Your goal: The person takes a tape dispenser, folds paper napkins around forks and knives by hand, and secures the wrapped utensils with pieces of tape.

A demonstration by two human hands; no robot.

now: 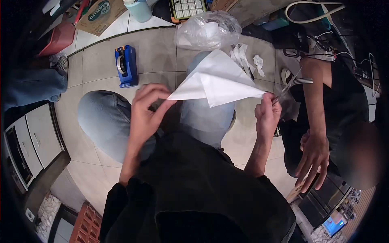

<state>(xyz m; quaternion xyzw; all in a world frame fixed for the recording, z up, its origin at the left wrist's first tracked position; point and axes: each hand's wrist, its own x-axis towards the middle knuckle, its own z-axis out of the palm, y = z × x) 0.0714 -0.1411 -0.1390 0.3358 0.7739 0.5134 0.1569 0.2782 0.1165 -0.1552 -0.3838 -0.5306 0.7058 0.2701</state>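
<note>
A white napkin [225, 83], folded into a rough triangle with a loose flap at its front, stretches between my two hands above my knee. My left hand [150, 103] pinches its left corner between thumb and fingers. At the opposite corner, my right hand [267, 111] is closed on the napkin. A metal fork [303, 81] sticks out from that same hand, tines pointing right, toward another person's forearm. Wrapped wrinkled white pieces, with what look like cutlery handles [242, 58], lie on the floor beyond the napkin.
A blue tape dispenser [127, 67] stands on the tiles ahead of my left knee. Beyond lie a clear plastic bag [208, 30] and a crumpled white scrap [258, 65]. Another person's arm [316, 105] hangs at the right; a jeans-clad leg [34, 87] is at the left.
</note>
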